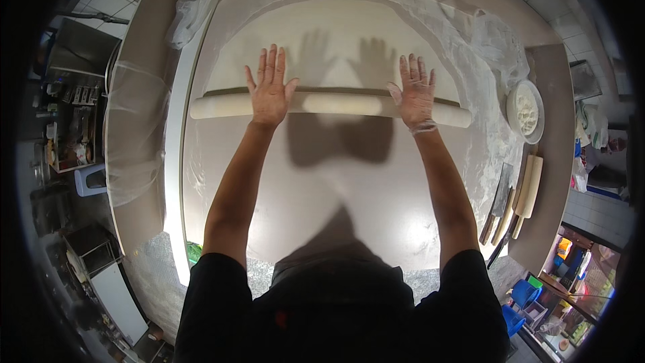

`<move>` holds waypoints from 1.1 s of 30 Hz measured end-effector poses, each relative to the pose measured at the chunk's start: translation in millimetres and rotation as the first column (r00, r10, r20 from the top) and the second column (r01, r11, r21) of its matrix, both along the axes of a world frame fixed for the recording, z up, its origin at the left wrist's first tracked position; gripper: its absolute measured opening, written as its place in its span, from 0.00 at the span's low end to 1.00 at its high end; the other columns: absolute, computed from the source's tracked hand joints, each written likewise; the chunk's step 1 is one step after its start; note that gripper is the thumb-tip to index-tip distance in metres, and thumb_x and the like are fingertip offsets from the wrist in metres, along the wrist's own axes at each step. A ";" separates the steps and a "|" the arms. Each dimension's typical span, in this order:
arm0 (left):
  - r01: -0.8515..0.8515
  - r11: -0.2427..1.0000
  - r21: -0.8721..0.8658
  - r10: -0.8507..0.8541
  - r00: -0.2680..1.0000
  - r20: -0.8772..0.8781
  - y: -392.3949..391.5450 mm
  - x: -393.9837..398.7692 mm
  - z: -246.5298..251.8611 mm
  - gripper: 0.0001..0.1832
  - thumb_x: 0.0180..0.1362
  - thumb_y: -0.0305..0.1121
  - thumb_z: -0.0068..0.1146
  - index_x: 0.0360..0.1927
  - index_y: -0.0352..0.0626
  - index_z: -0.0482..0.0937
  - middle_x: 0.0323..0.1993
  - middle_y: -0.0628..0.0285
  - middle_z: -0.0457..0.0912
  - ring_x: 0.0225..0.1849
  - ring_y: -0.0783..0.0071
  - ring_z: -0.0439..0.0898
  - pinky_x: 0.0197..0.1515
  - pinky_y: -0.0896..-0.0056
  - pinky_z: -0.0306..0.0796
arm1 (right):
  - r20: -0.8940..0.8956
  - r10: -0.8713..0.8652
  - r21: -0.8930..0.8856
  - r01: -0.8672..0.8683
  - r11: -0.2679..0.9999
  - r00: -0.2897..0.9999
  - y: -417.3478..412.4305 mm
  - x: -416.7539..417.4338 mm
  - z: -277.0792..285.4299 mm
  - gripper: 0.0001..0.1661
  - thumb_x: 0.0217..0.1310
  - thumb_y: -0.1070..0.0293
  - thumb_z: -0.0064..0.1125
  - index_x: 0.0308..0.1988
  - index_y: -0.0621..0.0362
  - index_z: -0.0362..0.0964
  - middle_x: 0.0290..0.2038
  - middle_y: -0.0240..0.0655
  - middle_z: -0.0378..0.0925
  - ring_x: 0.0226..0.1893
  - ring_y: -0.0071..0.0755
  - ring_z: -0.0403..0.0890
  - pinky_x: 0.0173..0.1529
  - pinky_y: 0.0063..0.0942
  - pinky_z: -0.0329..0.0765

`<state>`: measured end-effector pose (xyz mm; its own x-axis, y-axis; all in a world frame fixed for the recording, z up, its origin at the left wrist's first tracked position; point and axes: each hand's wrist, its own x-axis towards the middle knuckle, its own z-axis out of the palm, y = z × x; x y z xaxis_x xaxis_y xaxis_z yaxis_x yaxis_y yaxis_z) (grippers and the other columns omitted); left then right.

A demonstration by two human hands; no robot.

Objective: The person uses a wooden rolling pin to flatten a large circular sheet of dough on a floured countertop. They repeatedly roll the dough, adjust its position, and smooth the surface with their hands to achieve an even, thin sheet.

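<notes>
A long pale rolling pin [342, 103] lies crosswise along the near edge of a broad, thin sheet of dough [342, 22]. My left hand [269, 93] rests flat over the pin's left part, fingers spread and pointing away from me. Over its right part lies my right hand [417, 93], likewise flat with fingers apart, in what looks like a thin clear glove that ends at the wrist. Neither hand curls around the pin. Both hands cast shadows on the dough. The bare worktop [322, 181] shows between my forearms.
At the right stand a bowl of flour [540, 116], a wide-bladed knife [500, 191] and smaller rolling pins [531, 186]. Clear plastic film lies bunched at the back left [198, 7] and back right [499, 45]. A white strip [175, 176] borders the worktop's left side.
</notes>
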<state>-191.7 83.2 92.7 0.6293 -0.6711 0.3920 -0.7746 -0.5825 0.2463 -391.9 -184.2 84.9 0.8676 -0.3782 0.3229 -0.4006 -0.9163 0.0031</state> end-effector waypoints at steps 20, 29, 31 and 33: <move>-0.453 0.889 -0.075 0.371 0.805 -0.464 101.4 254.6 -71.9 0.24 0.67 0.47 0.45 0.57 0.39 0.74 0.51 0.51 0.80 0.53 0.54 0.78 0.55 0.60 0.69 | 0.022 -0.687 0.718 0.467 0.517 0.726 -244.2 -33.7 -46.3 0.29 0.61 0.45 0.56 0.42 0.61 0.80 0.36 0.44 0.83 0.38 0.42 0.82 0.48 0.34 0.75; -0.677 0.735 0.025 0.445 0.455 -0.771 103.4 301.7 -87.0 0.28 0.59 0.58 0.55 0.40 0.38 0.79 0.28 0.61 0.76 0.26 0.74 0.74 0.22 0.68 0.66 | -0.160 -0.735 0.811 0.512 0.282 0.659 -261.1 -10.2 -53.1 0.27 0.57 0.44 0.61 0.28 0.61 0.77 0.21 0.32 0.74 0.19 0.26 0.72 0.18 0.31 0.66; -0.717 0.697 0.002 0.415 0.401 -0.817 99.2 297.8 -87.5 0.28 0.58 0.58 0.55 0.41 0.38 0.78 0.28 0.60 0.75 0.25 0.73 0.74 0.21 0.68 0.65 | -0.152 -0.735 0.816 0.504 0.284 0.661 -262.1 -15.7 -59.8 0.27 0.57 0.44 0.62 0.27 0.61 0.76 0.21 0.32 0.74 0.20 0.26 0.72 0.21 0.30 0.68; -0.735 0.676 -0.063 0.348 0.393 -0.851 87.2 289.8 -91.5 0.27 0.59 0.56 0.55 0.41 0.37 0.77 0.30 0.62 0.75 0.31 0.73 0.74 0.29 0.66 0.68 | 0.002 -0.729 0.795 0.441 0.416 0.684 -282.0 -35.3 -77.2 0.26 0.58 0.46 0.61 0.26 0.61 0.76 0.22 0.31 0.74 0.22 0.25 0.72 0.26 0.29 0.69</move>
<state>98.1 170.4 1.2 0.9571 0.0207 -0.2889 0.2596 -0.5033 0.8242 -427.2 -466.2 7.7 0.2396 -0.9654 -0.1030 -0.6804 -0.0913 -0.7272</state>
